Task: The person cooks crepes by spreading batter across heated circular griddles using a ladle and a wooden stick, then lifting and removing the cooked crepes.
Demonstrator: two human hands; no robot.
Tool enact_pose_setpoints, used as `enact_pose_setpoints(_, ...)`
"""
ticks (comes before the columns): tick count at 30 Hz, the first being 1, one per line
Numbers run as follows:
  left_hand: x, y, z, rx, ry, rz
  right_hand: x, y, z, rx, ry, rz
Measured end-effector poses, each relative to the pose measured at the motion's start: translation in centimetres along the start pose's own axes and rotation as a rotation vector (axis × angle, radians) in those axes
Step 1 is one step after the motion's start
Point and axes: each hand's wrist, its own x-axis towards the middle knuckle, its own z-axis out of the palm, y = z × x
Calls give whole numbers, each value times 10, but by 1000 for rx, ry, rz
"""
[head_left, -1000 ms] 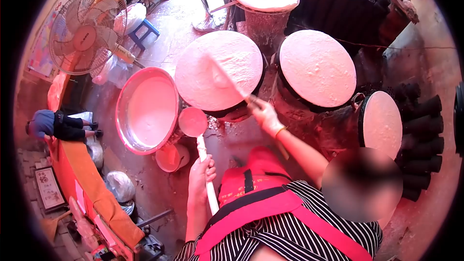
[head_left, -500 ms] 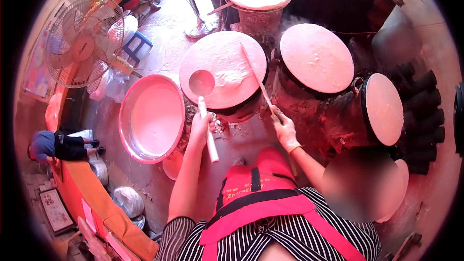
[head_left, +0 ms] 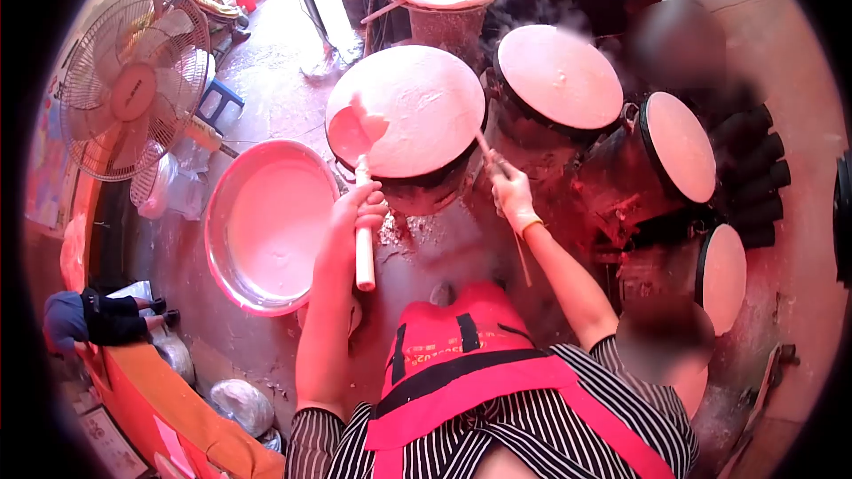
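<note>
Left grip [head_left: 359, 206] clenches a ladle [head_left: 362, 168] pointing lengthwise over the nearest griddle's [head_left: 444, 170] left side; right grip [head_left: 512, 193] grasps a thin tool [head_left: 485, 145] at the griddle's right.

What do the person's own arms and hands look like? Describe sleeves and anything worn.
The left sleeve and right sleeve are black with thin white stripes, stopping well short of the wrists. A narrow yellow band circles the wrist of the right hand; none shows at the left hand.
</note>
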Motion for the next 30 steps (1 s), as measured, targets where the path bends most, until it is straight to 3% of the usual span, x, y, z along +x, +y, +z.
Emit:
enact_pose_setpoints(1, 4, 9, -9, -139, -19, -88, 30, 55, 2, -315, 35, -386)
enact_pose_setpoints(2, -4, 15, -12, -171, 4, -139, -7, 52, 13, -429, 58, -443)
enact_pose_setpoints(4, -24, 18, -23, -235, 50, -240, -68, 53, 24, -628, -100, -129)
enact_pose_setpoints(6, -52, 4, -36, -24, 43, -107, -80, 68, 19, -592, -197, -318)
enact_pose_setpoints(7, -63, -8, -49, 49, 92, 17, -67, 73, 10, -639, -149, -440)
enact_pose_setpoints(8, -80, -17, -53, 133, 130, 77, -62, 51, 6, -710, -93, -376)
enact_pose_setpoints(10, -92, -33, -67, 40, 181, 75, -28, 52, 1, -452, 186, -577)
enact_pose_setpoints(11, -89, -37, -75, 5, 194, 42, -29, 50, 4, -456, 252, -455)
enact_pose_setpoints(12, -74, -37, -75, -44, 209, 5, -43, 48, 4, -614, 220, -423)
enact_pose_setpoints(15, -29, -51, -74, -79, 132, -117, -97, 46, 4, -968, -161, -359)
enact_pose_setpoints(16, -1, -48, -87, -51, 40, -198, -103, 54, -2, -954, -160, -453)
enact_pose_setpoints(18, 21, -62, -37, 214, -27, -116, -113, 35, -33, -890, -146, -316)
enact_pose_setpoints(20, 31, -101, 66, 662, 129, 33, -133, -4, -98, -632, 107, -299)
enact_pose_setpoints(24, 100, -171, 156, 852, -236, -203, -150, 7, -234, -289, 876, -545)
enact_pose_setpoints(26, 143, -217, 189, 1025, -345, -322, -193, 4, -305, -18, 822, -110)
enact_pose_setpoints(27, 146, -244, 216, 874, -429, -515, -232, -17, -334, 156, 764, 156)
enact_pose_setpoints(28, 150, -273, 236, 887, -473, -607, -255, -7, -362, 103, 836, 215)
enact_pose_setpoints(30, 151, -341, 269, 1194, -584, -561, -292, 35, -407, -229, 1106, 179)
